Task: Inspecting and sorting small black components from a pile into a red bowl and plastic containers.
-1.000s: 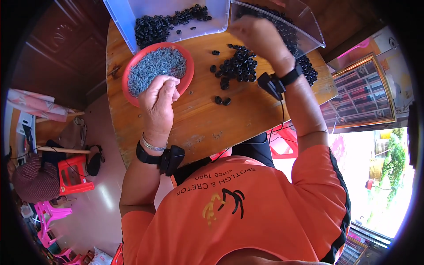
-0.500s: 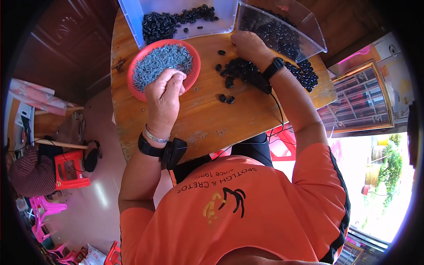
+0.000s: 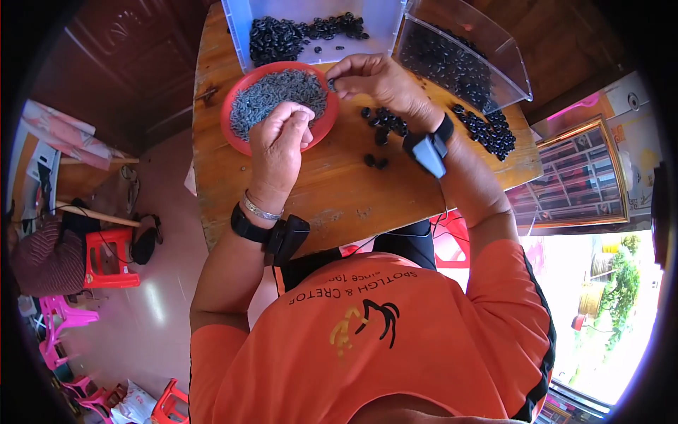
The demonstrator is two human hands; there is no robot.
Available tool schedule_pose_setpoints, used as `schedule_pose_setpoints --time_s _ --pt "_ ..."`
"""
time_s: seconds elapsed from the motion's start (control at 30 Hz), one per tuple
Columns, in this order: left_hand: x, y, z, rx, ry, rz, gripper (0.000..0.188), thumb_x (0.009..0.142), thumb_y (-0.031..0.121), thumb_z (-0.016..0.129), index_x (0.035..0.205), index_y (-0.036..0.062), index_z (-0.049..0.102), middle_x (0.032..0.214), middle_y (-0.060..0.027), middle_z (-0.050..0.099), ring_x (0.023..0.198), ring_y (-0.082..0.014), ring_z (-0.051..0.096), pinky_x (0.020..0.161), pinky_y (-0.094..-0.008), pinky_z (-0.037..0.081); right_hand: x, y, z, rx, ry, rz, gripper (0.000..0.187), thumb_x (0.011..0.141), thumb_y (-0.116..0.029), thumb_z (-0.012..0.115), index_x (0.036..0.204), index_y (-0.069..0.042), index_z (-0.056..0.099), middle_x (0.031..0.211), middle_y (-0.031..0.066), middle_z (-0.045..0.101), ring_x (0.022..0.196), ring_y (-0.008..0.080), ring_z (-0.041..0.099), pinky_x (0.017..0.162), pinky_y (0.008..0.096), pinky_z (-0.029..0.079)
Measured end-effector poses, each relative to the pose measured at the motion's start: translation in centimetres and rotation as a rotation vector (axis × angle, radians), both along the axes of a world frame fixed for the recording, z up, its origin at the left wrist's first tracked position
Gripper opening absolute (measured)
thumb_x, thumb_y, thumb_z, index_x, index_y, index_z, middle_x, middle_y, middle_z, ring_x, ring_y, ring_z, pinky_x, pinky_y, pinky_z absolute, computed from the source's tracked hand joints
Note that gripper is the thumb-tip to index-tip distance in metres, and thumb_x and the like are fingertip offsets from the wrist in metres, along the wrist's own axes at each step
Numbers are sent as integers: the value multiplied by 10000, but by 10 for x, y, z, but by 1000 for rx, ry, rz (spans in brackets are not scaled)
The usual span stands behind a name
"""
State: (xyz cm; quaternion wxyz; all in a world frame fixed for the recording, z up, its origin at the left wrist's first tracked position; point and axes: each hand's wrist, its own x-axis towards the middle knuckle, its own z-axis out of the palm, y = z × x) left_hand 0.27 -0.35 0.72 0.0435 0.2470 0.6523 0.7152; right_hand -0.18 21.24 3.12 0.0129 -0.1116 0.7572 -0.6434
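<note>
My left hand is closed in a pinch over the near right part of a red bowl. What its fingertips hold, if anything, is too small to make out. The bowl is full of small grey screw-like pieces. Just right of the bowl's rim, my right hand pinches a small black round part between thumb and fingers. Below that hand, loose black round parts lie on the wooden table.
A clear plastic bin with black parts stands behind the bowl. Beside it a second clear bin is tipped, with more black parts in front. A red stool and pink stools stand at left, near a seated person.
My right hand has moved left from the table by the tipped bin to the bowl's right side, now holding a black part. The left hand stays pinched over the bowl.
</note>
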Motion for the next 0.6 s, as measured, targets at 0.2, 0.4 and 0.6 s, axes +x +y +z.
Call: schedule_pose_setpoints --time_s 0.2,0.4,0.6 --pt "-11 5 -11 -75 44 16 182 913 134 466 862 -9 567 646 -8 541 595 -88 506 557 -237 428 14 -56 -8 418 620 -237 133 747 -21 673 879 -18 655 819 87 658 750 180 638 675 281 511" --pt "-18 -2 -16 -17 -100 52 161 927 164 464 854 68 571 682 33 523 579 -26 453 537 -170 378 15 -70 -6 521 917 -263 147 689 -55 650 833 -86 655 775 102 619 733 300 619 659 367 520" --pt "-13 1 -11 68 -223 -11 187 937 208 459 961 71 583 759 28 548 629 -46 482 576 -189 389 20 -68 -14 480 932 -321 173 692 -82 658 863 -94 635 777 74 613 742 283 618 650 362 523"
